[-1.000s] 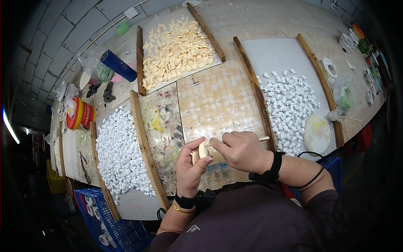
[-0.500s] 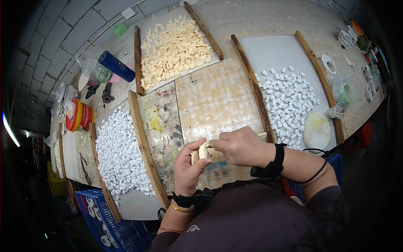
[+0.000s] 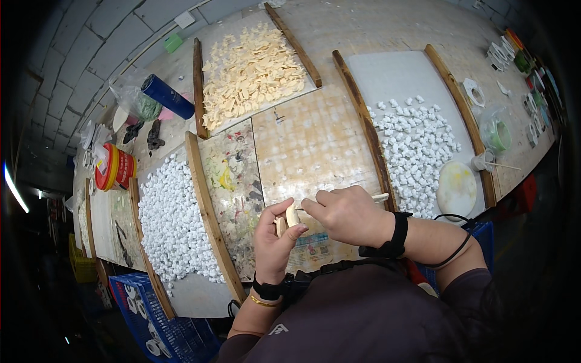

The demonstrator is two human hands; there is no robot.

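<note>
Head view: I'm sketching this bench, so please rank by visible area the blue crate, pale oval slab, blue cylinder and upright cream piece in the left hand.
1. Blue crate
2. Pale oval slab
3. Blue cylinder
4. Upright cream piece in the left hand

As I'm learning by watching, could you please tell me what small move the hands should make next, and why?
Probably a short, light stroke of the thin tool against the cream piece: the left hand steadies the piece between thumb and fingers, and the right hand grips the tool close beside it. Whether the tip touches is too small to tell.
</note>
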